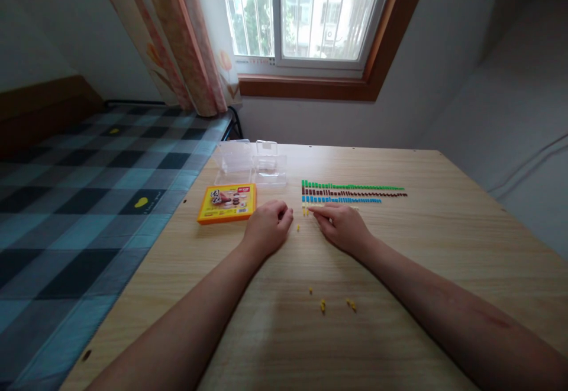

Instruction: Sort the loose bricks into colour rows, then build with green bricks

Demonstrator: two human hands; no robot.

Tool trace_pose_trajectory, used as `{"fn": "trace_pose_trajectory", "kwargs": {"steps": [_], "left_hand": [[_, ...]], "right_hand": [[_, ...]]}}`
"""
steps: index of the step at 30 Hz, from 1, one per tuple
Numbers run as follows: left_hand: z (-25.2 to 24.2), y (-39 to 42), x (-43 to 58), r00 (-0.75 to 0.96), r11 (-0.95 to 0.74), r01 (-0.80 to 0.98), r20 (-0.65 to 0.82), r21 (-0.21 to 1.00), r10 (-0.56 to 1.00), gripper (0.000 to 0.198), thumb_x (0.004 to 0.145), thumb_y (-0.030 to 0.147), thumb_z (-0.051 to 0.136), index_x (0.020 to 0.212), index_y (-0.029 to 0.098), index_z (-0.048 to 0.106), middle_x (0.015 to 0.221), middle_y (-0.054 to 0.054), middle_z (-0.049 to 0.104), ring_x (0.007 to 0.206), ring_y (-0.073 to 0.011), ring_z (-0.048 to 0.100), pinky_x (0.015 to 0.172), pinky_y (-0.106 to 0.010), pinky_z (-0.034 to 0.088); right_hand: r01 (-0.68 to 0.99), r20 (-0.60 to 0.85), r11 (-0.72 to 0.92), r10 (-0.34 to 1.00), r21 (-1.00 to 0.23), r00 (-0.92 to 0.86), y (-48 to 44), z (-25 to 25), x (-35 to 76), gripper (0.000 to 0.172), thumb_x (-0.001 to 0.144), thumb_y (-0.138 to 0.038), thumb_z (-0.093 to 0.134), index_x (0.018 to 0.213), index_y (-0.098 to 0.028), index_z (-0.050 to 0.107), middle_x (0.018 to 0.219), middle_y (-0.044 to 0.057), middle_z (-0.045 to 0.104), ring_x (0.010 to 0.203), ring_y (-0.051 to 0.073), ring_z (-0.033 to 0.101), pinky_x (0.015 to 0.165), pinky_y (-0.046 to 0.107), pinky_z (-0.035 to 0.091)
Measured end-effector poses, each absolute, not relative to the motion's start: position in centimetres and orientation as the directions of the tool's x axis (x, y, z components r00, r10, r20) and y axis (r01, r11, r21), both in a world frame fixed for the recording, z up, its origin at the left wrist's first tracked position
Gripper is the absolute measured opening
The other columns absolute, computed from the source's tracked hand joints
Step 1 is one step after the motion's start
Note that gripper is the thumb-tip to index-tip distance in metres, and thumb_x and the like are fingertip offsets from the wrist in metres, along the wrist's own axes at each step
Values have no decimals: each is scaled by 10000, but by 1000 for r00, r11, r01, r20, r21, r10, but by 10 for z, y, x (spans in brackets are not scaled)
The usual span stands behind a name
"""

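Observation:
On the wooden table lie three neat rows of tiny pieces: a green row, a brown row and a blue row. Just below them runs a short yellow row. My right hand rests on that yellow row with its fingers pinched together at the pieces. My left hand lies curled on the table left of the rows, fingers closed; what it holds is hidden. A few loose yellow pieces lie nearer to me.
An orange box lies left of my left hand. Behind it stands an open clear plastic case. A bed with a checked blue cover borders the table's left edge. A curtain and window are beyond.

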State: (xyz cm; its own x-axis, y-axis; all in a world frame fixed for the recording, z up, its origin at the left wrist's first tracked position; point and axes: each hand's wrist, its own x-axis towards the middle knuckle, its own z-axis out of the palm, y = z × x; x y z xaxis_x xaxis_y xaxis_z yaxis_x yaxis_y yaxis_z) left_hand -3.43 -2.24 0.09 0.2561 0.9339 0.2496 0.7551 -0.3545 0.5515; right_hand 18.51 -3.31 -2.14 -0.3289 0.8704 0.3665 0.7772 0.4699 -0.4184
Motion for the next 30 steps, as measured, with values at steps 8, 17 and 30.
{"fn": "trace_pose_trajectory", "kwargs": {"steps": [8, 17, 30], "left_hand": [[3, -21, -45, 384, -439, 710, 219, 550, 897, 70, 795, 180, 639, 804, 196, 572, 810, -11, 614, 721, -162, 542, 645, -277, 381], [7, -25, -42, 442, -462, 777, 151, 428, 884, 156, 837, 271, 671, 761, 200, 555, 842, -14, 619, 730, -166, 564, 647, -286, 385], [0, -22, -42, 396, -439, 784, 191, 439, 898, 170, 848, 230, 623, 719, 204, 515, 801, -17, 598, 735, -174, 549, 646, -292, 369]], "right_hand": [[606, 465, 620, 781, -499, -417, -40, -18, 187, 218, 892, -181, 600, 956, -204, 808, 772, 35, 721, 616, 132, 584, 609, 257, 424], [588, 452, 696, 717, -412, -532, -45, -19, 182, 252, 924, -206, 596, 1047, -244, 813, 810, 35, 723, 695, 149, 631, 646, 264, 422], [718, 340, 621, 780, -315, -525, -49, -13, 182, 260, 967, -253, 566, 1071, -274, 803, 872, 30, 747, 760, 158, 663, 694, 255, 442]]}}
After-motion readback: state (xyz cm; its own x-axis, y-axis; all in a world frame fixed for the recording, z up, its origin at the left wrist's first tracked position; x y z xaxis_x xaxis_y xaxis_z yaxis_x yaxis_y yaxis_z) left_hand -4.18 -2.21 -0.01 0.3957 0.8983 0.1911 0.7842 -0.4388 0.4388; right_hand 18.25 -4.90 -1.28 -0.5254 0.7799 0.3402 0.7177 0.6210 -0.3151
